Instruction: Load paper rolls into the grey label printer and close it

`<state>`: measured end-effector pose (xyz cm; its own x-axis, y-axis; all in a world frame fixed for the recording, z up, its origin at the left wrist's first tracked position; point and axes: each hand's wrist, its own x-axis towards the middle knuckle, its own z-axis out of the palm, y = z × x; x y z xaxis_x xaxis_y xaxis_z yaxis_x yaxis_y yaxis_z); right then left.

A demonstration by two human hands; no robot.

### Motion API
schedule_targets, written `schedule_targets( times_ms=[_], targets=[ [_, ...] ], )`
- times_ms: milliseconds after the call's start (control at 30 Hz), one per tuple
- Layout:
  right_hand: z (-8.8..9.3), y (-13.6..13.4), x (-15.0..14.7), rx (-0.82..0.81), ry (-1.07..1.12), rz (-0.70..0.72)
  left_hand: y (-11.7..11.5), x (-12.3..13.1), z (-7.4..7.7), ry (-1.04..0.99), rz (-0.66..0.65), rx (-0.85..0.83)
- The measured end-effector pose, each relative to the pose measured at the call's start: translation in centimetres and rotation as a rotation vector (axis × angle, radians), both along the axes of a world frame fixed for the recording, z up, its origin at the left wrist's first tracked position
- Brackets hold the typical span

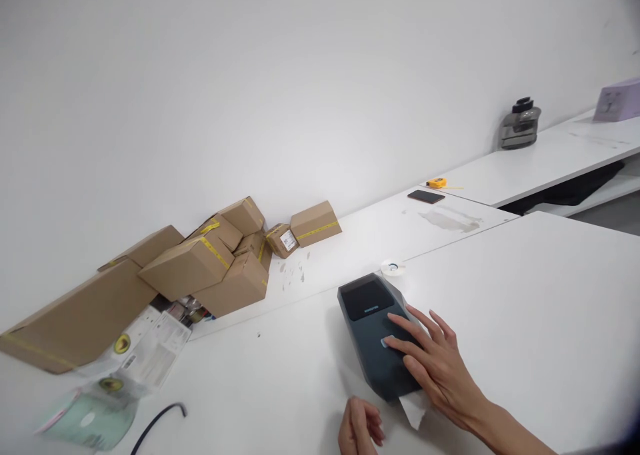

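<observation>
A dark grey label printer (373,325) sits on the white table (525,308). My right hand (435,368) lies flat on its top with fingers stretched out, fingertips at a small light button. A white paper strip (415,408) sticks out of the printer's near end, under my right wrist. My left hand (359,430) is low at the frame's bottom edge, just left of the paper, its fingers curled in; nothing shows in them.
A heap of cardboard boxes (210,262) with yellow tape lies at the left against the wall. Plastic bags (120,375) and a black cable (157,422) are at the near left. A tape roll (393,267), phone (425,196), yellow tape measure (437,182) and dispenser (520,125) lie farther back.
</observation>
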<state>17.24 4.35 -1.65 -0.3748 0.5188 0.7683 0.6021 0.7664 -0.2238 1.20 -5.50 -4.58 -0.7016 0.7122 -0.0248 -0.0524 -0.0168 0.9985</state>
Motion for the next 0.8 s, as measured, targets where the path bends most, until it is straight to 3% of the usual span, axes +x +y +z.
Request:
schedule_targets(
  times_ms=[167, 333, 433, 633, 800],
  targets=[
    [-0.2, 0.3, 0.2, -0.016, -0.022, 0.020, 0.8, 0.0, 1.0, 0.116, 0.052, 0.051],
    [-1.7, -0.8, 1.2, -0.275, 0.212, 0.049, 1.2, 1.2, 1.3, 0.098, 0.002, 0.031],
    [-1.5, -1.2, 1.6, -0.415, 0.350, 0.054, 1.2, 1.7, 2.1, 0.110, -0.055, 0.039],
    [1.5, 0.5, 0.9, -0.414, 0.347, 0.199, 2.1, 0.9, 4.1, 0.124, -0.085, 0.013],
    [6.1, 4.3, -1.0, -0.277, 0.388, 0.280, 5.6, -1.1, 4.3, 0.204, -0.126, -0.011]
  ],
)
